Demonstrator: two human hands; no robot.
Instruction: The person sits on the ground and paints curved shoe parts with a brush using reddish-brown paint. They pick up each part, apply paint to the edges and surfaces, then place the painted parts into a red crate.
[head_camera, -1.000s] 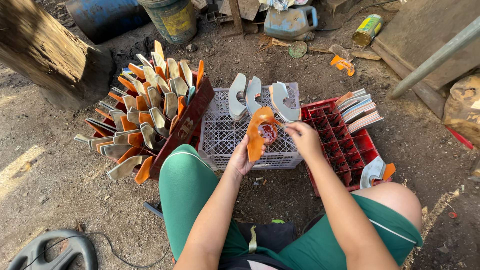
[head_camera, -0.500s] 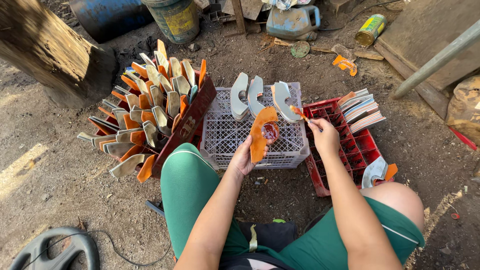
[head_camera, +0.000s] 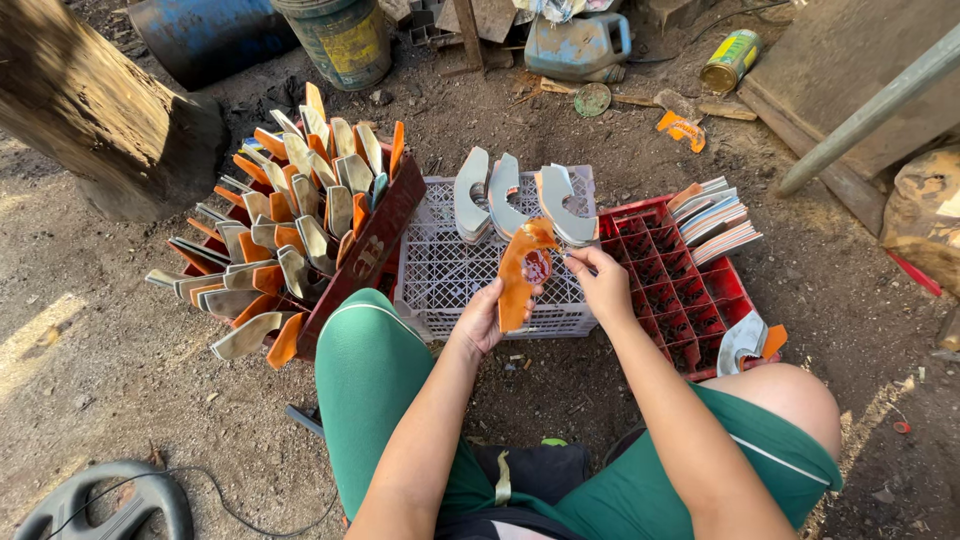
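My left hand (head_camera: 484, 318) grips the lower end of a curved orange shoe-sole piece (head_camera: 520, 276), held upright over a white plastic crate (head_camera: 440, 270). My right hand (head_camera: 602, 283) pinches a small tool or brush at the piece's top edge. Three grey sole pieces (head_camera: 505, 200) stand on the white crate just beyond. I sit with knees in green shorts on either side.
A dark red crate (head_camera: 370, 245) at the left holds several grey and orange sole pieces standing upright. A red compartment crate (head_camera: 665, 290) at the right carries stacked pieces (head_camera: 715, 215). A log (head_camera: 100, 120), barrels (head_camera: 340, 35), a jug (head_camera: 575, 45) and a can (head_camera: 730, 60) lie behind.
My right hand moved out to the right away from the orange piece, then came back to its top edge. The left hand kept hold of the piece.
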